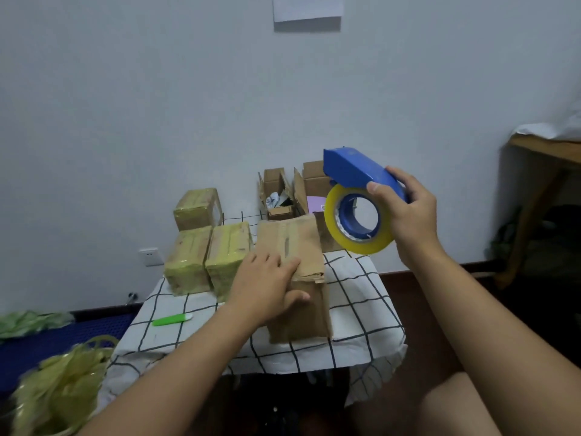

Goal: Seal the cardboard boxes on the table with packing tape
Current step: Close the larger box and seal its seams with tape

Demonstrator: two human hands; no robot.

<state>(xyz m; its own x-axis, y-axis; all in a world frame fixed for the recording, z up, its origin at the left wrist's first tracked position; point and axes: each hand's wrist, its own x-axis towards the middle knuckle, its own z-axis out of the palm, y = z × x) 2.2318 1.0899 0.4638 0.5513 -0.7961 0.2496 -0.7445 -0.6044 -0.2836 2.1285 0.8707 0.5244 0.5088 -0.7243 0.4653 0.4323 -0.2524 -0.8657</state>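
I see L hand (267, 286) fingers flat, pressing cardboard box (297, 278) top; R hand (408, 212) fingers curled round tape dispenser (358, 196), raised beyond box.

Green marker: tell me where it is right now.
In the head view, the green marker lies on the checked tablecloth near its left front edge, left of the left hand and in front of the taped boxes.

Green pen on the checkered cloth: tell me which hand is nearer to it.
Left. The left hand rests on the brown cardboard box, just right of and beyond the green pen. The right hand is raised far to the right, holding the blue tape dispenser.
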